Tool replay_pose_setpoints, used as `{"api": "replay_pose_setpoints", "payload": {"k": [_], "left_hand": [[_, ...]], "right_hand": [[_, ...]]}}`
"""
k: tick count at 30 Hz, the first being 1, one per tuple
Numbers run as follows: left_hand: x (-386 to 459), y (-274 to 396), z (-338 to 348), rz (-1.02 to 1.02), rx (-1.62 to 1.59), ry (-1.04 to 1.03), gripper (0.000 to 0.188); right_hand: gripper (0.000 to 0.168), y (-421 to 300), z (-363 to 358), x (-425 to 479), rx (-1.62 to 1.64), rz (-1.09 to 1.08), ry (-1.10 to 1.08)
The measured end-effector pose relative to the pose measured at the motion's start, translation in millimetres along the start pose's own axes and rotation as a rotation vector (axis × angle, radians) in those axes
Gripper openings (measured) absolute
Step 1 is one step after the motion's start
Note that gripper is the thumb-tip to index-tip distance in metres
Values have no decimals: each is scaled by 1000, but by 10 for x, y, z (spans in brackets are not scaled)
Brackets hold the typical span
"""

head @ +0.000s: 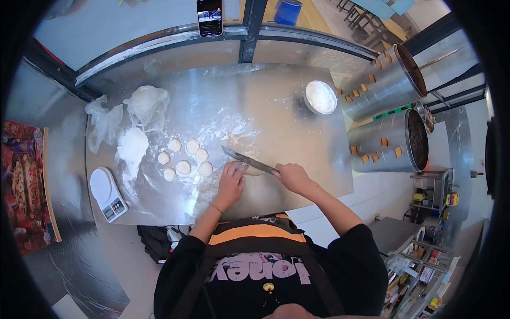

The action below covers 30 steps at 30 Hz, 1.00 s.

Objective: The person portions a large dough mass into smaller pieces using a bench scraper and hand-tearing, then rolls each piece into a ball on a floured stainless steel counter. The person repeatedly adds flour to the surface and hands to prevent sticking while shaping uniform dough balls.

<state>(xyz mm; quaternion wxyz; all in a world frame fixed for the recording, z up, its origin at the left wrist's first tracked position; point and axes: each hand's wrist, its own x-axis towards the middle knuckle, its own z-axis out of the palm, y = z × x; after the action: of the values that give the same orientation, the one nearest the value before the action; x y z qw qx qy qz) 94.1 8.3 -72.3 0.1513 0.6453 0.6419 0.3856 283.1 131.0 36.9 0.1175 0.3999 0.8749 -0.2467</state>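
Observation:
My right hand (295, 178) grips the handle end of a long knife (251, 160). Its blade slants up and left, lying over a piece of dough (254, 171) on the metal worktable (275, 119). Fingers bent, my left hand (231, 183) holds the dough's left end, close beside the blade. Blade and fingers cover part of the dough. To the left of that hand lie several round dough pieces (183, 167), some touching each other. Loose flour (227, 123) is scattered beyond the knife.
A flour heap (133, 144), crumpled plastic bags (146, 105) and a white digital scale (108, 194) occupy the left side. A bowl of flour (320, 97) stands far right, near two metal drums (382, 141). A phone (209, 18) leans at the window frame (159, 46).

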Motion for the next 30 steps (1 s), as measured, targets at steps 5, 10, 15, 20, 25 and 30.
{"api": "replay_pose_setpoints", "payload": {"k": [5, 10, 15, 20, 25, 30], "left_hand": [[14, 25, -64, 16, 17, -46, 45], [-1, 163, -227, 45, 88, -126, 47], [-46, 66, -381, -97, -2, 86, 36], [201, -227, -187, -372, 41, -89, 27], [152, -189, -171, -311, -163, -159, 26], [-102, -189, -228, -472, -526, -84, 23]], "right_hand": [[28, -25, 466, 246, -28, -66, 76], [22, -312, 583, 548, 2, -98, 166], [18, 103, 315, 227, 206, -70, 359], [32, 422, 275, 405, 10, 132, 568], [38, 669, 666, 495, -186, 120, 617], [18, 233, 937, 205, 196, 64, 505]]}}
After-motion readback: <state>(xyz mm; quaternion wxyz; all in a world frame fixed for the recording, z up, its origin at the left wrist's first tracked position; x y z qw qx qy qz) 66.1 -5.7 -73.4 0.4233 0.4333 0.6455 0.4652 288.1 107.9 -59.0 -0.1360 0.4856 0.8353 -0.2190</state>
